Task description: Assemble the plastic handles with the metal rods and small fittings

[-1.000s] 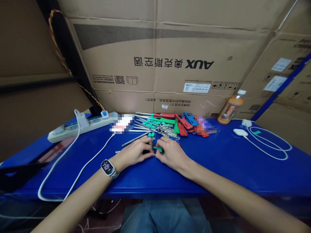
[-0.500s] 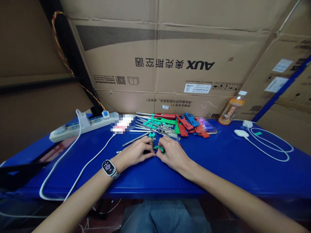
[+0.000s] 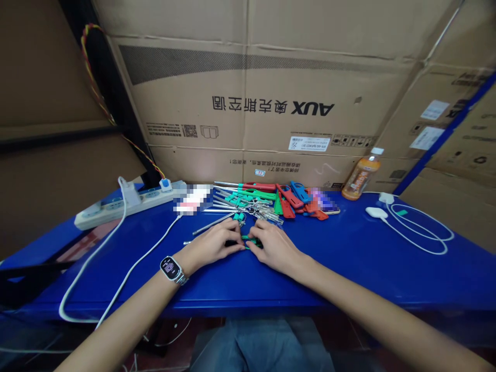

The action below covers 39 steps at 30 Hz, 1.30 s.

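Note:
My left hand and my right hand meet at the middle of the blue table, fingers closed around a small green lighter part. Most of that part is hidden behind the fingers. A metal tube end pokes out left of my left hand; whether it belongs to the held part I cannot tell. Just beyond lie several metal lighter tubes with green ends, wires and clear pieces. A red long-nosed lighter lies behind them. Red, green and blue handle shells are heaped to the right.
At the left stands a white power strip with cables running over the table edge. A blurred phone-like item lies beside it. An orange drink bottle leans against the cardboard. A white charger with a coiled cable lies right.
The whole view has shifted slightly. Both hands stay in the same place on the table, and a little more green shows between the fingertips.

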Motion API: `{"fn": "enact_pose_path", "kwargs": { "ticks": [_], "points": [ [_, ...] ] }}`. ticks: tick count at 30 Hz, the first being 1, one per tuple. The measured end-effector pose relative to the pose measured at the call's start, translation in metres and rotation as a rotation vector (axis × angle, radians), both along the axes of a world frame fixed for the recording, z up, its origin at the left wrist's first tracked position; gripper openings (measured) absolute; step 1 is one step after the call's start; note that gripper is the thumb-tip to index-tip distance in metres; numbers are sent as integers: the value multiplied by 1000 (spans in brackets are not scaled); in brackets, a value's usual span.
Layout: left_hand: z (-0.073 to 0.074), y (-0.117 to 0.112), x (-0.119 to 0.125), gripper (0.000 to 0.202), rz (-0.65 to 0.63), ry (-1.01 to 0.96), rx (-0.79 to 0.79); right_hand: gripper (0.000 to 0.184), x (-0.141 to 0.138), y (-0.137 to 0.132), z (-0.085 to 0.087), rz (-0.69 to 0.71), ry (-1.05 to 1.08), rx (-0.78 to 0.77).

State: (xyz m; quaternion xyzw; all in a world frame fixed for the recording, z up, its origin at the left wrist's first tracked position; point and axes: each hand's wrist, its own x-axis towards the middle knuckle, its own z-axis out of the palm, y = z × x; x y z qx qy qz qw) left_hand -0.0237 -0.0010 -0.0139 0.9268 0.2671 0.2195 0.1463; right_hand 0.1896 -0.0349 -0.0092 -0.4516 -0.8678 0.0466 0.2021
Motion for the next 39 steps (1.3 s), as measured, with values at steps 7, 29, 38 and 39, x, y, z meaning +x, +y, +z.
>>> {"fn": "enact_pose_path", "kwargs": {
  "ticks": [7,29,38,39],
  "points": [
    [7,-3,1,15,6,55,66,19,4,11,6,62,239,-49],
    [40,59,62,24,136,76,151,18,78,93,32,-283,-158,89],
    [44,86,115,19,325,222,54,25,85,63,13,-482,-228,190],
    [45,89,122,20,361,236,34,26,84,64,12,-493,-234,202]
  ]
}}
